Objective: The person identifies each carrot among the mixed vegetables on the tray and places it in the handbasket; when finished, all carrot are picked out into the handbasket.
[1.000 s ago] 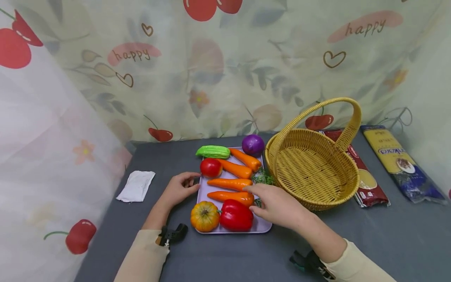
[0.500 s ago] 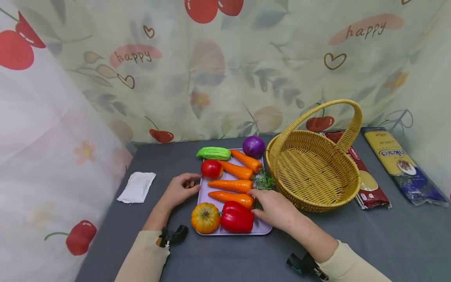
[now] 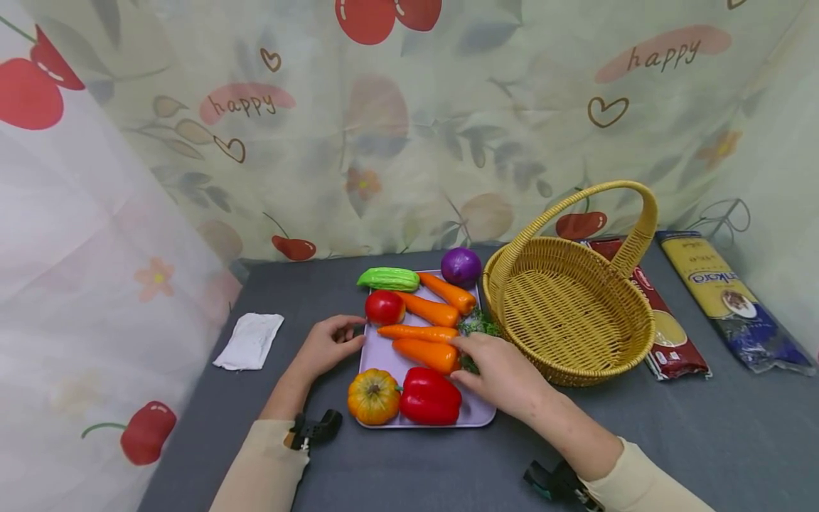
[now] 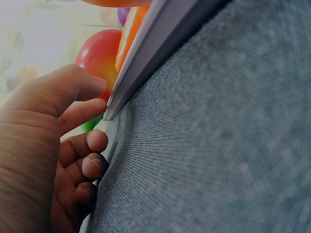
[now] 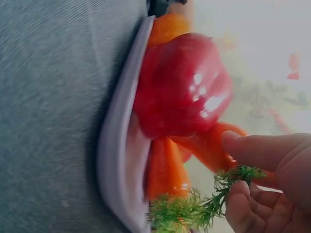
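The right arm comes in from the near right, its pale sleeve [image 3: 640,473] ending above the wrist, and the forearm slants toward the far left. The right hand [image 3: 502,370] is over the right side of the lilac tray [image 3: 382,355], back of the hand up. Its thumb and forefinger make a narrow pinch on the thick end of a carrot [image 3: 424,353], with green leaves [image 5: 204,208] just beside the fingers. That carrot points left, between another carrot [image 3: 416,332] on its far side and the red pepper [image 3: 430,397] on its near side; it seems raised off the tray in the right wrist view.

The left arm reaches from the near left. The left hand [image 3: 329,346] is at the tray's left edge, thumb and forefinger stretched right with a small gap between them, the other fingers loosely bent. It holds nothing, and whether its fingertips touch the rim is hard to tell. Just beyond them sits a red fruit [image 3: 384,308]; a pumpkin [image 3: 373,396] is at the tray's near left corner.
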Action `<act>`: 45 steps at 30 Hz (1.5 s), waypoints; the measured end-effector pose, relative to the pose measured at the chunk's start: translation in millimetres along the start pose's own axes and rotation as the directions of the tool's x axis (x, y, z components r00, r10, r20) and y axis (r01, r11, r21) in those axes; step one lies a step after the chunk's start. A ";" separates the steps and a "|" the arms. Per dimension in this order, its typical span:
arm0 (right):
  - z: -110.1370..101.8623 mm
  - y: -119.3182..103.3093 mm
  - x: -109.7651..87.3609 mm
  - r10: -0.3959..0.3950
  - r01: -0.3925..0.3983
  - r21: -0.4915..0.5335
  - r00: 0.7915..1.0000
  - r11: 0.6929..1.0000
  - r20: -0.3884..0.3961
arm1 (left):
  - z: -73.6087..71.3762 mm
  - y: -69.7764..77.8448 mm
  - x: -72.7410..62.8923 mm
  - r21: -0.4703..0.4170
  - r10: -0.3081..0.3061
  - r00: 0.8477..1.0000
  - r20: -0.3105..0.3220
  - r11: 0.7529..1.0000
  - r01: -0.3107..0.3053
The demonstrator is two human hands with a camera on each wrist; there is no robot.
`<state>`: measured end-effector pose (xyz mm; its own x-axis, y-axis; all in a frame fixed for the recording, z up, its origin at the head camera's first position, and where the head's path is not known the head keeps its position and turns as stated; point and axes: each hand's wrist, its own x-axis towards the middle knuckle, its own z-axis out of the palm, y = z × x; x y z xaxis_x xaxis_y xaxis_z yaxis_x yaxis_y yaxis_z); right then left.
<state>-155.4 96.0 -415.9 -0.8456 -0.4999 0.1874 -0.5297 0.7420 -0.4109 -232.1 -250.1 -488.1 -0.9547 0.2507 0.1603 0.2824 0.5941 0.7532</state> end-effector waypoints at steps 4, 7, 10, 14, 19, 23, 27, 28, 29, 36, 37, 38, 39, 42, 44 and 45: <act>-10.8 -5.9 -3.6 -0.017 0.018 0.049 0.999 0.999 -0.028 | 0.4 0.5 -0.2 -0.004 -0.001 1.000 -0.002 1.000 0.001; -21.3 -10.2 -8.3 -0.042 0.050 0.116 0.997 0.992 -0.068 | 0.9 1.0 -0.7 -0.002 -0.014 1.000 0.002 1.000 0.014; -34.9 -14.4 -14.2 -0.082 0.103 0.190 0.990 0.976 -0.119 | 1.1 1.7 -0.8 0.002 -0.025 1.000 0.010 1.000 0.025; -53.9 -18.4 -22.1 -0.118 0.164 0.258 0.976 0.952 -0.183 | 0.7 3.2 -0.4 0.004 -0.030 0.999 0.017 1.000 0.030; -76.9 -21.8 -32.3 -0.111 0.184 0.295 0.963 0.938 -0.247 | 0.1 4.7 0.1 -0.001 -0.033 0.999 0.019 0.999 0.033; -95.0 -23.5 -43.2 -0.089 0.180 0.288 0.949 0.941 -0.303 | 0.0 4.2 0.3 -0.008 -0.028 0.999 0.020 1.000 0.028; -112.1 -21.8 -54.3 -0.077 0.181 0.256 0.926 0.949 -0.370 | -0.1 3.3 0.7 -0.012 -0.022 1.000 0.020 1.000 0.022; -115.9 -20.8 -56.5 -0.078 0.185 0.250 0.919 0.950 -0.386 | -0.1 3.2 0.8 -0.013 -0.021 1.000 0.019 1.000 0.021; -119.6 -19.6 -58.6 -0.080 0.193 0.250 0.913 0.949 -0.400 | -0.2 2.9 0.9 -0.013 -0.020 1.000 0.020 1.000 0.021; -137.8 -5.4 -68.5 -0.056 0.205 0.259 0.872 0.944 -0.487 | -1.0 2.4 0.3 -0.009 -0.020 1.000 0.019 1.000 0.021; -139.9 -2.9 -69.8 -0.044 0.196 0.260 0.868 0.946 -0.495 | -1.1 2.4 0.0 -0.010 -0.020 1.000 0.020 1.000 0.020; -141.9 -0.5 -71.3 -0.029 0.182 0.259 0.864 0.948 -0.502 | -1.2 2.6 -0.2 -0.010 -0.020 1.000 0.021 1.000 0.021; -143.9 1.9 -72.9 -0.012 0.166 0.259 0.861 0.952 -0.508 | -1.3 2.6 -0.5 -0.010 -0.022 1.000 0.022 1.000 0.022; -150.6 9.0 -78.1 0.034 0.124 0.267 0.854 0.956 -0.519 | -1.4 2.7 -1.3 -0.009 -0.022 0.999 0.025 1.000 0.022; -155.0 13.3 -81.8 0.064 0.100 0.279 0.850 0.955 -0.523 | -1.4 2.6 -1.7 -0.009 -0.025 0.999 0.027 1.000 0.025; -157.3 15.4 -83.7 0.078 0.090 0.287 0.848 0.954 -0.524 | -1.4 2.5 -2.0 -0.009 -0.026 0.999 0.028 1.000 0.027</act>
<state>-103.2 219.6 -297.6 -0.7930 -0.1323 0.5947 -0.5624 0.5345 -0.6310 -229.7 -250.2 -485.6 -0.9589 0.2559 0.1226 0.2560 0.5937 0.7628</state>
